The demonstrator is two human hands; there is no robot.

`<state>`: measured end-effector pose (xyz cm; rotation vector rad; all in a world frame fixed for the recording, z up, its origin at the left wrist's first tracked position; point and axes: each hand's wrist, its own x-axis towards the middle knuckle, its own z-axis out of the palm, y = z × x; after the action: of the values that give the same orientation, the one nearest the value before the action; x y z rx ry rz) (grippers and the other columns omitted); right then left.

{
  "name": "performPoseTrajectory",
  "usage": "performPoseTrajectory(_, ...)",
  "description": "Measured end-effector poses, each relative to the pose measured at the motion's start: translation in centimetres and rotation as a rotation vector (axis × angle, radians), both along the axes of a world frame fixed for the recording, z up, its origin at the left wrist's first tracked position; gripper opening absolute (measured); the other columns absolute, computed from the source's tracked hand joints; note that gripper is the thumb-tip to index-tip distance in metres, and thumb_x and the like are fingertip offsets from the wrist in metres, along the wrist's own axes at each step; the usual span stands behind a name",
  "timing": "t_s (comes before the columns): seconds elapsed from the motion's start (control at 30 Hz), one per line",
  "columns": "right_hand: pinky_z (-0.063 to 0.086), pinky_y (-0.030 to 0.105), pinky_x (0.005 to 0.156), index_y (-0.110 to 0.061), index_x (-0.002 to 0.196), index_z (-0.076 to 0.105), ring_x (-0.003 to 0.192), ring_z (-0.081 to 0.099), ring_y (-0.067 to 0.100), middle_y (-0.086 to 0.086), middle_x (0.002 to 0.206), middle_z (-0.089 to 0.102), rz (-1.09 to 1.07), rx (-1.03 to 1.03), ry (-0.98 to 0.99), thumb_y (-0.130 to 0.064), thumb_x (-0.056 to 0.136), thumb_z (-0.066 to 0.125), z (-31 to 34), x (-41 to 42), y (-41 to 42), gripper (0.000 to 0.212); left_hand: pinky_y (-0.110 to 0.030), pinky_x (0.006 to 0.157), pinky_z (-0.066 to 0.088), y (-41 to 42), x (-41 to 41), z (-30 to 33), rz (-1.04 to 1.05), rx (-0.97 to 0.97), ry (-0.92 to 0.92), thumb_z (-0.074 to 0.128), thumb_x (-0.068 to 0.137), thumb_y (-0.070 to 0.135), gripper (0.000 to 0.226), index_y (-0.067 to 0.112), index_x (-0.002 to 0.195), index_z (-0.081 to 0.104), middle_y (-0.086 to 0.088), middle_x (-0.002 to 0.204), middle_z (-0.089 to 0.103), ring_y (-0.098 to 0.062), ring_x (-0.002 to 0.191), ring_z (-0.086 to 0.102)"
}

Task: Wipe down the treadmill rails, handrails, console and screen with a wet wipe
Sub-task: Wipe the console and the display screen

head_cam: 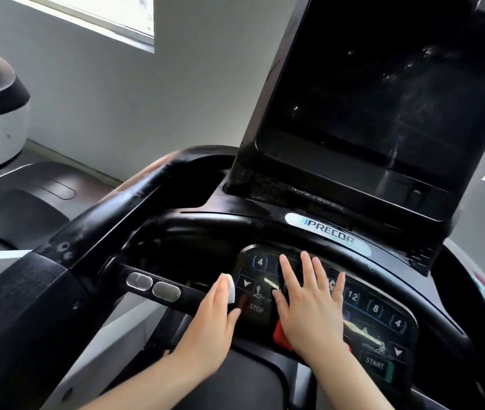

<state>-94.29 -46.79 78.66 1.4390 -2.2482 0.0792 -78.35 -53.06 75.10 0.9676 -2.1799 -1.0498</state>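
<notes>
1. head view looks down on the treadmill's console keypad (362,309), with both bare hands laid on it and the dark screen (377,93) rising behind.
2. risk: the right hand (309,306) lies flat over the middle of the keypad, close to the number keys, with the start key (375,365) further right. leaning weight on it could press a key and, if the machine is powered, set the belt or incline going.
3. risk: the left hand (216,324) works just beside the stop label (256,308) and the red tab (282,335) below it; a hard sideways swipe could knock or snag that tab.
4. risk: only a small white bit of the wet wipe (230,287) shows past the fingertips, so it looks bunched small. it could slip out from under the fingers or leave parts of the panel untouched.
5. risk: streaks and spots show on the screen, and a wipe that is too wet could add smears there.
6. left hand pose: palm down, fingers straight and together, pressing the wipe against the keypad's left edge, forearm coming in from the lower left. i cannot tell whether the thumb also pinches the wipe.
7. right hand pose: palm down, fingers spread and straight, holding nothing, resting on the keys.
8. left handrail (134,208) runs up past the left hand, with two silver buttons (153,286) on the bar near it.
</notes>
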Motion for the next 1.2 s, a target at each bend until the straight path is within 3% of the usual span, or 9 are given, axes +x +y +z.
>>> performPoseTrajectory(0.2, 0.034, 0.064, 0.094, -0.021, 0.126, 0.061, 0.116, 0.057, 0.037, 0.018, 0.126, 0.059, 0.021, -0.006, -0.002, -0.041, 0.063, 0.082, 0.1, 0.0, 0.0, 0.069, -0.017, 0.090, 0.027, -2.7, -3.0, 3.9, 0.009, 0.079, 0.055, 0.042, 0.099, 0.018, 0.029, 0.043, 0.110, 0.034, 0.029, 0.103, 0.030, 0.015, 0.094, 0.034)
performPoseTrajectory(0.33, 0.032, 0.064, 0.097, -0.021, 0.129, 0.057, 0.120, 0.054, 0.037, 0.019, 0.130, 0.057, 0.042, -0.005, -0.020, -0.040, 0.067, 0.079, 0.0, -0.3, 0.2, 0.069, 0.001, 0.090, 0.022, -1.2, -1.5, 2.4, 0.050, 0.023, 0.032, 0.045, 0.098, 0.015, 0.038, 0.017, 0.134, 0.034, 0.031, 0.115, 0.028, 0.018, 0.105, 0.031)
performPoseTrajectory(0.4, 0.031, 0.064, 0.098, -0.020, 0.130, 0.056, 0.121, 0.053, 0.038, 0.019, 0.131, 0.055, 0.054, -0.012, -0.028, -0.039, 0.069, 0.079, -0.1, -0.4, 0.3, 0.068, 0.006, 0.097, 0.004, 1.4, 0.2, 0.3, 0.064, -0.021, -0.017, 0.043, 0.099, 0.018, 0.061, 0.013, 0.149, 0.008, 0.019, 0.144, 0.017, 0.012, 0.130, 0.011)
performPoseTrajectory(0.5, 0.030, 0.064, 0.099, -0.019, 0.131, 0.056, 0.121, 0.052, 0.039, 0.020, 0.132, 0.054, 0.071, 0.004, -0.055, -0.038, 0.069, 0.078, 0.0, -0.4, 0.3, 0.069, -0.002, 0.102, -0.013, 4.4, 1.1, -1.5, 0.140, -0.062, -0.108, 0.035, 0.101, 0.027, 0.067, 0.018, 0.140, -0.019, 0.009, 0.152, -0.014, 0.003, 0.138, -0.013)
performPoseTrajectory(0.73, 0.010, 0.059, 0.111, -0.028, 0.145, 0.034, 0.138, 0.032, 0.033, 0.014, 0.148, 0.037, 0.064, 0.177, -0.102, -0.046, 0.089, 0.053, 1.1, -1.0, 0.6, 0.062, 0.002, 0.099, -0.008, 1.1, -2.2, -1.1, 0.226, -0.086, -0.079, 0.039, 0.100, 0.024, 0.062, 0.009, 0.150, 0.004, -0.002, 0.158, 0.006, -0.009, 0.144, 0.005)
performPoseTrajectory(0.9, 0.024, 0.064, 0.104, -0.023, 0.138, 0.049, 0.123, 0.049, 0.037, 0.018, 0.135, 0.052, 0.130, 0.143, -0.072, -0.044, 0.080, 0.064, 1.2, -1.7, 0.8, 0.063, -0.045, 0.112, 0.016, 5.6, -2.8, -4.3, 0.412, -0.130, -0.017, 0.033, 0.094, 0.032, 0.067, -0.001, 0.146, 0.007, -0.015, 0.152, 0.007, -0.033, 0.141, 0.011)
performPoseTrajectory(0.97, 0.019, 0.063, 0.107, -0.024, 0.141, 0.043, 0.127, 0.045, 0.037, 0.017, 0.139, 0.047, 0.142, 0.171, -0.072, -0.045, 0.084, 0.059, 1.5, -1.8, 0.8, 0.063, -0.049, 0.111, 0.011, 7.3, -4.1, -4.8, 0.505, -0.030, 0.063, 0.027, 0.092, 0.037, 0.073, 0.012, 0.147, -0.013, -0.015, 0.152, -0.003, -0.036, 0.141, 0.004)
performPoseTrajectory(1.1, 0.024, 0.065, 0.104, -0.021, 0.137, 0.049, 0.121, 0.050, 0.039, 0.019, 0.134, 0.052, 0.210, 0.166, -0.056, -0.043, 0.085, 0.056, 1.5, -2.3, 1.0, 0.057, -0.030, 0.115, -0.004, 9.2, -6.8, -3.6, 0.603, 0.112, 0.200, 0.012, 0.091, 0.061, 0.078, 0.025, 0.129, -0.045, -0.008, 0.146, -0.035, -0.017, 0.140, -0.023)
performPoseTrajectory(1.2, 0.006, 0.061, 0.111, -0.027, 0.146, 0.033, 0.135, 0.032, 0.034, 0.014, 0.149, 0.035, 0.211, 0.249, -0.085, -0.045, 0.094, 0.033, 2.2, -2.8, 1.3, 0.055, -0.009, 0.108, -0.012, 11.5, -9.0, -1.9, 0.570, 0.288, 0.350, 0.012, 0.084, 0.058, 0.070, 0.029, 0.119, -0.042, 0.009, 0.134, -0.051, 0.012, 0.125, -0.037)
